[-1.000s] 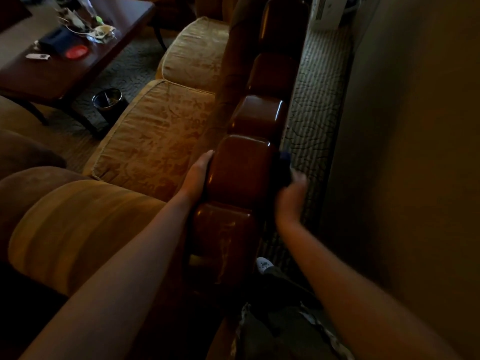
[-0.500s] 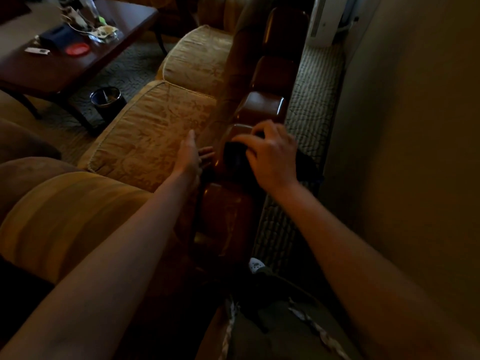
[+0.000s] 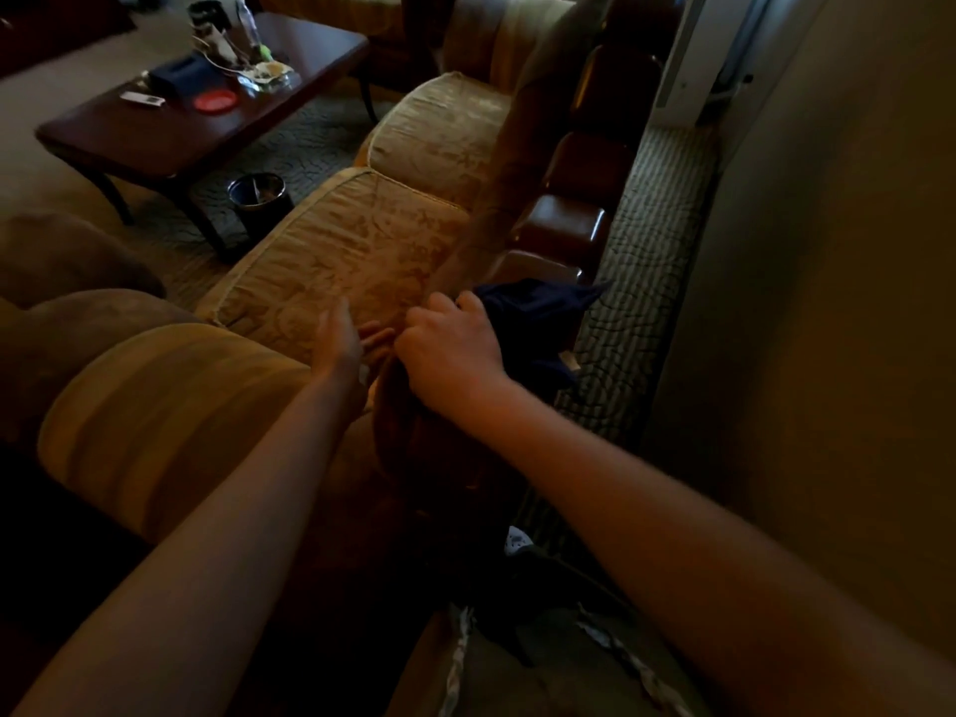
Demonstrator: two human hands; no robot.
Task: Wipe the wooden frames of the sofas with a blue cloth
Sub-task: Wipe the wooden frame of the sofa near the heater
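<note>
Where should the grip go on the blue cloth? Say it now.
Take the bunched near end of the blue cloth, coming from above on the near side, where the right hand already grips it; its far corner trails loose over the wooden frame.

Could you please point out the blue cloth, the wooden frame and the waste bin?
blue cloth [image 3: 533, 323]: head view, its bunched middle.
wooden frame [image 3: 564, 227]: head view, a glossy top segment.
waste bin [image 3: 257, 191]: head view, its rim.
</note>
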